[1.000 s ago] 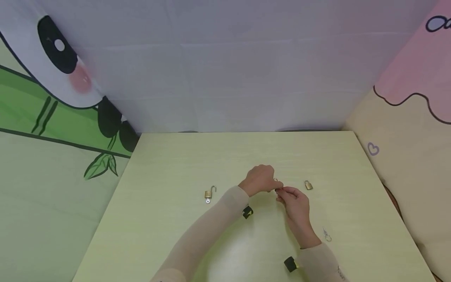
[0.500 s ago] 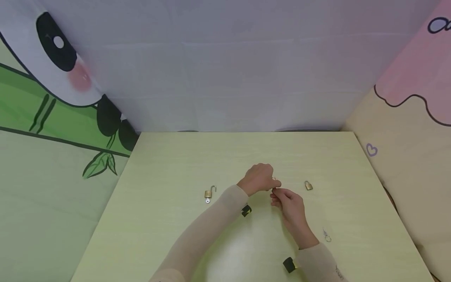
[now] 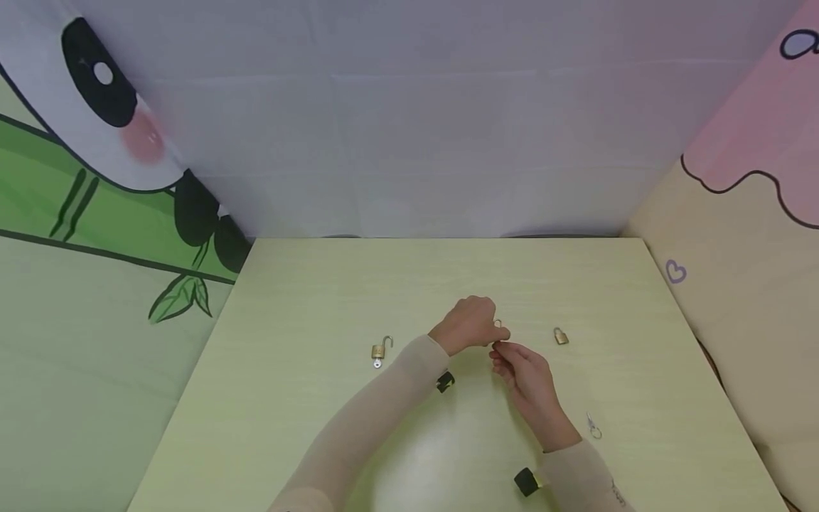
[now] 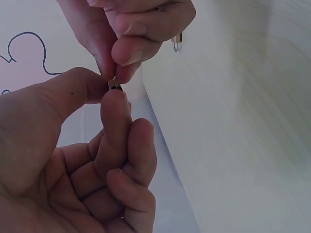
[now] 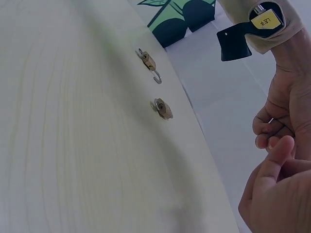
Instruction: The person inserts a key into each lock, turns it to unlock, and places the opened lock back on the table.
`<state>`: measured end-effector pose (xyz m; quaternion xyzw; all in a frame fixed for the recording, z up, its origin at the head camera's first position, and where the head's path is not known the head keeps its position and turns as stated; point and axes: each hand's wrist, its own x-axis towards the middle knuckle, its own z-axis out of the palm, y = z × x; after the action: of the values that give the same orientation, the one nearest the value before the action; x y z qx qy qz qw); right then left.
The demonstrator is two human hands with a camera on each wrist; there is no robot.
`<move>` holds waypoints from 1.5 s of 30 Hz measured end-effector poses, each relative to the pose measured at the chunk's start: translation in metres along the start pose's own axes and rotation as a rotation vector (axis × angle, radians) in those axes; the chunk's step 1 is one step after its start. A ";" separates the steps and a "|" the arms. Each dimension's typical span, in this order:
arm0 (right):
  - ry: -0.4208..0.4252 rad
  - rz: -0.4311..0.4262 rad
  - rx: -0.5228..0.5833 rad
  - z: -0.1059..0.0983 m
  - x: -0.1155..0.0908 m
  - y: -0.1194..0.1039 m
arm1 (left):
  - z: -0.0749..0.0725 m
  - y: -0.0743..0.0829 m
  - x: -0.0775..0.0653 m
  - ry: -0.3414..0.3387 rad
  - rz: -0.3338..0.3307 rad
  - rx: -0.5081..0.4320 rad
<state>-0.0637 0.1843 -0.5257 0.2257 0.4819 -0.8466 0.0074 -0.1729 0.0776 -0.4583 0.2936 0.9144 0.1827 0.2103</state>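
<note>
In the head view my left hand [image 3: 470, 323] holds a small brass padlock [image 4: 113, 84], pinched between thumb and index finger in the left wrist view. A rounded shackle [image 3: 498, 323] shows beyond the left fingers. My right hand [image 3: 527, 373] meets the left from the near side. Its thumb and index finger pinch a small thin metal piece [image 4: 116, 80] right at the padlock, mostly hidden by the fingertips; I cannot tell its kind. In the right wrist view the right hand [image 5: 279, 194] covers the padlock.
On the table [image 3: 307, 299], an open padlock [image 3: 378, 353] with a key in it lies left. A closed padlock [image 3: 560, 336] sits to the right, and keys on a ring [image 3: 593, 427] lie nearer. Another padlock [image 5: 164, 108] shows in the right wrist view.
Both hands have shifted slightly left, the right hand a little more. The left hand keeps its hold on the padlock, and the right fingertips stay at it. The things on the table stay put.
</note>
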 end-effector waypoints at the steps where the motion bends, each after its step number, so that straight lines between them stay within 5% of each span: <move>1: -0.005 -0.005 -0.008 0.000 0.000 0.000 | 0.000 0.000 -0.001 0.005 -0.001 0.010; 9: -0.054 -0.047 -0.044 0.000 -0.002 0.003 | -0.001 0.003 -0.007 0.060 0.043 0.120; 14: -0.021 -0.077 -0.157 -0.004 -0.003 0.003 | -0.002 -0.001 -0.006 0.074 0.122 0.168; 22: 0.039 -0.120 -0.307 -0.030 -0.007 -0.011 | -0.013 -0.013 -0.009 0.023 0.425 0.374; 29: 0.008 -0.198 -0.356 -0.042 -0.009 -0.020 | -0.022 -0.010 -0.014 -0.055 0.602 0.623; 37: -0.098 -0.441 -0.667 -0.044 -0.009 -0.023 | -0.020 -0.011 -0.017 -0.073 0.657 0.638; 45: -0.179 -0.598 -0.815 -0.031 -0.013 -0.033 | -0.020 -0.008 -0.021 -0.071 0.710 0.639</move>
<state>-0.0483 0.2247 -0.5071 -0.0168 0.8137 -0.5712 -0.1065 -0.1706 0.0546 -0.4392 0.6438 0.7603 -0.0572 0.0651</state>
